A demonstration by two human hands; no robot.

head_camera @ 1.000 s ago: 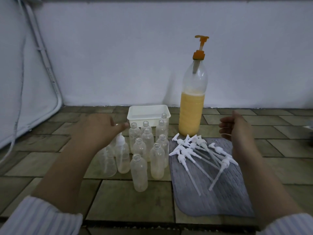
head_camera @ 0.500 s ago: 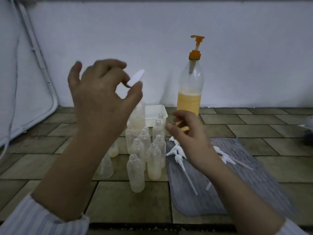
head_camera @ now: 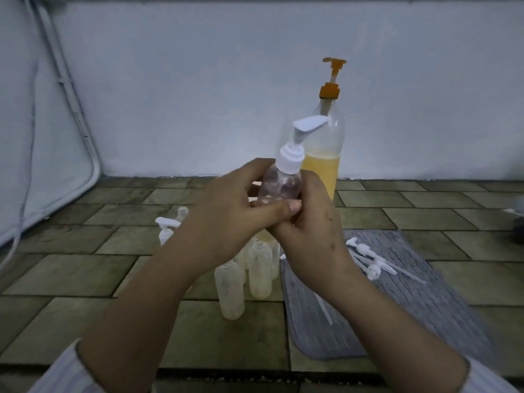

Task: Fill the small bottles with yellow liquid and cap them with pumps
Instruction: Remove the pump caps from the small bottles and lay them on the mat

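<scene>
I see my left hand (head_camera: 226, 211) and right hand (head_camera: 314, 222) both curled around a clear plastic small bottle (head_camera: 279, 184) with a white ribbed pump (head_camera: 300, 143), held above the tiled floor (head_camera: 85, 268). Beneath stand cloudy empty bottles (head_camera: 229, 287); rightward, loose pumps (head_camera: 368, 259) lie on a ribbed grey mat (head_camera: 425, 307).

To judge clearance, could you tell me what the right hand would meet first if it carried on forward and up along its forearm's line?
Probably the large bottle of yellow liquid, directly behind the small pump bottle that the right hand and left hand hold. Depth between them is unclear.
</scene>
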